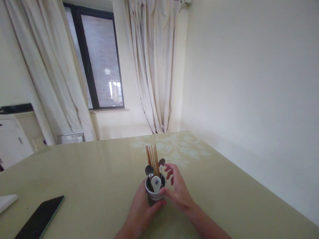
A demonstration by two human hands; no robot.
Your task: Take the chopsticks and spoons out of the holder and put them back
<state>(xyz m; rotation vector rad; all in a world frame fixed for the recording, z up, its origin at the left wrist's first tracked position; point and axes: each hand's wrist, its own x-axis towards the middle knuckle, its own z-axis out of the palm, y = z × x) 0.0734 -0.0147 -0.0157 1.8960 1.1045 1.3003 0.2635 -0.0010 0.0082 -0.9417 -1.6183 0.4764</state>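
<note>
A small light-coloured cup stands on the table in front of me, holding several wooden chopsticks and spoons. A white ceramic spoon with a blue mark leans at the front. One metal spoon rises at the left and another metal spoon at the right. My left hand wraps round the cup's left side, its thumb across the front. My right hand is curved at the cup's right, fingers apart. Its thumb is at the front rim, and its fingertips are close beside the right metal spoon.
The pale green table stretches to the far edge. A dark flat tablet-like object lies at the left, near a white object. A wall runs along the right side. Curtains and a window are behind.
</note>
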